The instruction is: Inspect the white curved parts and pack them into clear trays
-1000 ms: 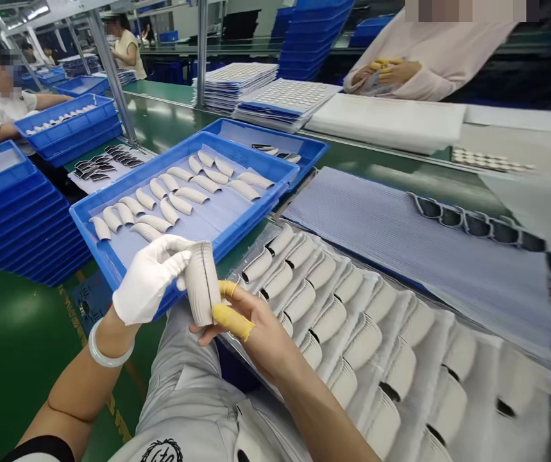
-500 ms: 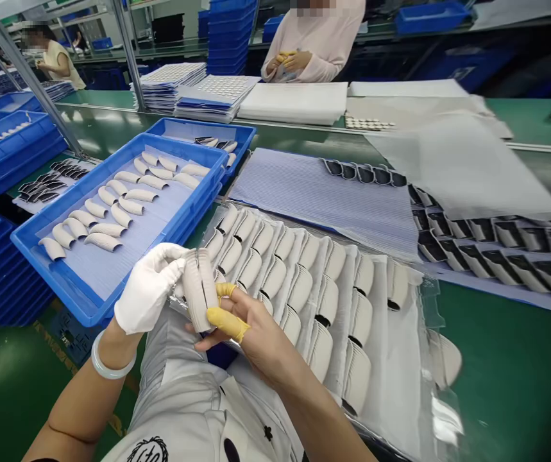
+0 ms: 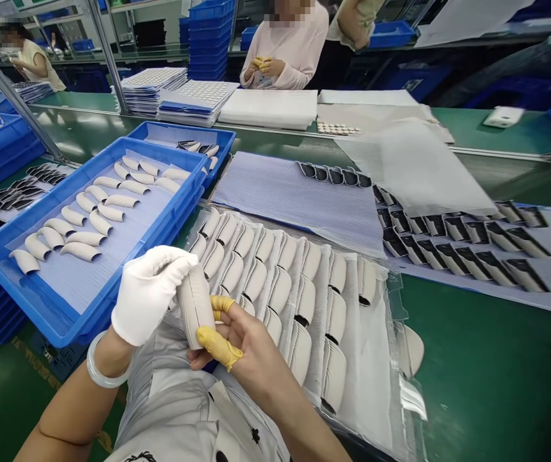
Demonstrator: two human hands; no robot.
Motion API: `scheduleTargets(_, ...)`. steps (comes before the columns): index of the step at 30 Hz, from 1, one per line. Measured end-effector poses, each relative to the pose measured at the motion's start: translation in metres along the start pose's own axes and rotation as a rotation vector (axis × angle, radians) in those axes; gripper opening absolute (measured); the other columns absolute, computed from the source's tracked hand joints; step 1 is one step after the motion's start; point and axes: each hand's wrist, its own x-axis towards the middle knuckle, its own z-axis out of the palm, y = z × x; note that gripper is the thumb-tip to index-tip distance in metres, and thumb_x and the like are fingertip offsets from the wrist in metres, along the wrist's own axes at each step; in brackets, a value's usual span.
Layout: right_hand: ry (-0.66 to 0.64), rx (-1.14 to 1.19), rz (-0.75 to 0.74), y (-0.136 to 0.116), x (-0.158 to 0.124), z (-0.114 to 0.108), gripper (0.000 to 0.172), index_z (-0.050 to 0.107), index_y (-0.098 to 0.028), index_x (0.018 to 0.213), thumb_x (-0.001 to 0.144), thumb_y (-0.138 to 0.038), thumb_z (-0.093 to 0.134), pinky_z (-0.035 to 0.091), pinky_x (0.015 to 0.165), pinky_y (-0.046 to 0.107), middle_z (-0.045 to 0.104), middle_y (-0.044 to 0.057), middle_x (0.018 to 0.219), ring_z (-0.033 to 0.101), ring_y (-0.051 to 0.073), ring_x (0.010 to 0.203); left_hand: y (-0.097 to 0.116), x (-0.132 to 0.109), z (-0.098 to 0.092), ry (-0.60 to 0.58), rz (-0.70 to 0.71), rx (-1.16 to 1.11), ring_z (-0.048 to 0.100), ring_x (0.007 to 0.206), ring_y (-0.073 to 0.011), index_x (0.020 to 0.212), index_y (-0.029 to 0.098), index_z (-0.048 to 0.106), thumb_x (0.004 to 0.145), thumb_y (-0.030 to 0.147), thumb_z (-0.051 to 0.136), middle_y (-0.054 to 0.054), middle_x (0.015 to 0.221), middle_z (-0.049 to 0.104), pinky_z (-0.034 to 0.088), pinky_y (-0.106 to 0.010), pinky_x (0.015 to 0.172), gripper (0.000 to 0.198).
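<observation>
We hold one ribbed beige piece (image 3: 193, 308) between our two hands, just above our lap, with a thin dark seam line running along its length. Our left hand (image 3: 144, 295), in a white glove, pinches the upper end, its fingers (image 3: 181, 262) drawn narrow on the edge. Our right hand (image 3: 239, 343) steadies the lower part from the other side; its fingers, some in yellow covers (image 3: 220, 348), close around the piece, thumb on the front. Beyond our left hand, a blue tray (image 3: 58, 332) carries loose curved pieces (image 3: 85, 238) on a pale liner. Beside our right forearm, similar ribbed pieces (image 3: 279, 289) lie in slanting rows between strips of white padding (image 3: 369, 378). Past these, dark-lined pieces (image 3: 337, 176) line the far edge of a bluish sheet (image 3: 275, 192) on the green tabletop (image 3: 477, 372). Across from us, a co-worker in a pale pink top (image 3: 299, 48) holds both hands together.
</observation>
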Motion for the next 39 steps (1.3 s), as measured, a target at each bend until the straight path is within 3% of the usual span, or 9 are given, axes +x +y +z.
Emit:
scheduleTargets(4, -0.021, 0.061, 0.029, -0.002, -0.006, -0.005, 0.043, 0.055, -0.018, 0.104, 0.075, -0.044, 0.073, 0.059, 0.064, 0.030, 0.065, 0.000, 0.076, 0.068, 0.016, 0.063, 0.004, 0.003, 0.001, -0.047, -0.086, -0.093, 0.051, 0.047, -0.0103, 0.079, 0.021, 0.075, 0.078, 0.033, 0.067, -0.001, 0.076, 0.069, 0.043, -0.023, 0.043, 0.015)
scheduleTargets(7, -0.014, 0.091, 0.023, -0.004, -0.010, -0.008, 0.045, 0.055, -0.017, 0.103, 0.073, -0.044, 0.075, 0.058, 0.063, 0.028, 0.065, 0.001, 0.077, 0.068, 0.015, 0.062, 0.009, 0.003, 0.005, -0.062, -0.115, -0.111, 0.049, 0.046, -0.0098, 0.078, 0.021, 0.075, 0.077, 0.032, 0.068, -0.001, 0.074, 0.069, 0.038, -0.022, 0.037, 0.013)
scheduleTargets(17, 0.048, 0.153, 0.012, -0.006, -0.017, -0.011, 0.052, 0.057, -0.017, 0.103, 0.066, -0.045, 0.080, 0.058, 0.061, 0.023, 0.065, 0.000, 0.074, 0.065, 0.012, 0.063, 0.022, 0.002, 0.015, -0.118, -0.065, -0.037, 0.063, 0.069, -0.0165, 0.074, 0.023, 0.073, 0.066, 0.032, 0.079, -0.001, 0.077, 0.070, 0.052, -0.025, 0.061, 0.014)
scheduleTargets(21, 0.003, 0.136, 0.007, -0.002, -0.013, -0.014, 0.043, 0.057, -0.016, 0.102, 0.073, -0.041, 0.076, 0.058, 0.062, 0.022, 0.066, 0.000, 0.073, 0.067, 0.011, 0.061, 0.017, 0.005, 0.016, -0.088, -0.068, -0.013, 0.061, 0.065, -0.0153, 0.069, 0.023, 0.072, 0.072, 0.036, 0.073, -0.001, 0.074, 0.068, 0.050, -0.024, 0.054, 0.013)
scheduleTargets(24, -0.031, 0.172, -0.025, 0.002, -0.008, -0.018, 0.042, 0.056, -0.016, 0.105, 0.076, -0.040, 0.074, 0.058, 0.061, 0.022, 0.067, 0.000, 0.077, 0.069, 0.012, 0.060, 0.013, 0.008, 0.012, -0.132, -0.042, 0.000, 0.065, 0.083, -0.0190, 0.081, 0.023, 0.073, 0.078, 0.038, 0.067, -0.002, 0.087, 0.071, 0.054, -0.027, 0.074, 0.016)
scheduleTargets(29, -0.071, 0.235, -0.082, 0.006, 0.001, -0.023, 0.040, 0.056, -0.014, 0.105, 0.079, -0.040, 0.072, 0.057, 0.055, 0.019, 0.067, 0.000, 0.072, 0.069, 0.012, 0.057, 0.007, 0.007, 0.006, -0.392, -0.020, 0.159, 0.057, 0.113, -0.0264, 0.119, 0.025, 0.061, 0.051, 0.035, 0.087, -0.005, 0.121, 0.063, 0.051, -0.033, 0.093, 0.074)
scheduleTargets(33, -0.114, 0.274, -0.077, 0.009, 0.006, -0.023, 0.042, 0.058, -0.014, 0.106, 0.076, -0.037, 0.074, 0.058, 0.053, 0.021, 0.066, 0.003, 0.085, 0.070, 0.014, 0.057, 0.001, 0.007, 0.009, -0.205, -0.052, 0.034, 0.065, 0.084, -0.0154, 0.097, 0.021, 0.071, 0.080, 0.036, 0.067, -0.004, 0.099, 0.070, 0.054, -0.023, 0.074, 0.023)
scheduleTargets(36, -0.128, 0.300, -0.067, 0.009, 0.008, -0.022, 0.043, 0.058, -0.014, 0.105, 0.075, -0.039, 0.075, 0.058, 0.052, 0.022, 0.066, 0.004, 0.088, 0.070, 0.015, 0.057, -0.004, 0.008, 0.010, -0.163, -0.114, -0.074, 0.053, 0.050, -0.0067, 0.093, 0.021, 0.073, 0.085, 0.038, 0.060, -0.002, 0.086, 0.070, 0.045, -0.018, 0.045, 0.023)
scheduleTargets(39, -0.129, 0.295, -0.056, 0.008, 0.009, -0.022, 0.046, 0.058, -0.012, 0.106, 0.074, -0.041, 0.075, 0.057, 0.052, 0.022, 0.067, 0.006, 0.088, 0.069, 0.014, 0.055, -0.008, 0.009, 0.009, -0.146, -0.164, -0.128, 0.046, 0.041, -0.0048, 0.096, 0.021, 0.073, 0.085, 0.040, 0.060, -0.001, 0.080, 0.069, 0.039, -0.018, 0.037, 0.026)
